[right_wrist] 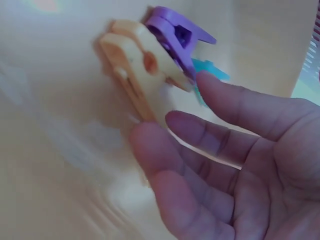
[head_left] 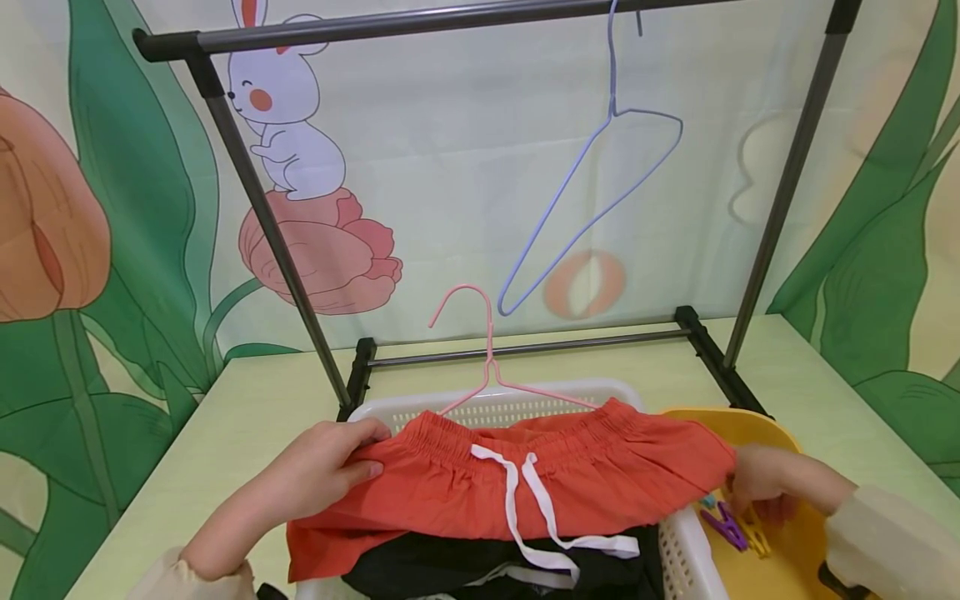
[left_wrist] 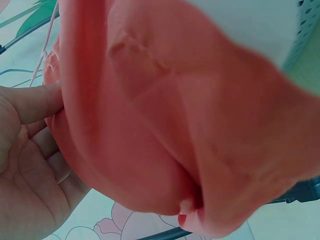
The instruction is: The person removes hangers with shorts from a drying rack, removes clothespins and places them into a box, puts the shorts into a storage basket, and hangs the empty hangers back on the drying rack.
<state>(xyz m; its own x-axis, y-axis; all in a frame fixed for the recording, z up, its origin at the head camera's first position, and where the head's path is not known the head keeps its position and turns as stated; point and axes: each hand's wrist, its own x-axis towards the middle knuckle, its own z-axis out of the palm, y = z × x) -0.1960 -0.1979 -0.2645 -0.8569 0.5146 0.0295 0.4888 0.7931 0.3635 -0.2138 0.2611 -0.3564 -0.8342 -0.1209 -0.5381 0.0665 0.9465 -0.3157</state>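
Note:
Red drawstring shorts hang on a pink hanger, only its hook and upper arms showing above the waistband. My left hand pinches the shorts at their left side; in the left wrist view the thumb lies against the cloth. Inside the yellow basin my right hand has its fingers loosely bent around nothing. Just beyond its fingertips lie a purple clothespin, a yellow clothespin and a partly hidden teal one. The thumb tip is close to the purple clothespin; I cannot tell whether they touch.
A white basket holding dark clothing is under the shorts. The yellow basin stands to its right. Behind, a dark rack's top bar carries a blue hanger; the rack's feet stand on the table.

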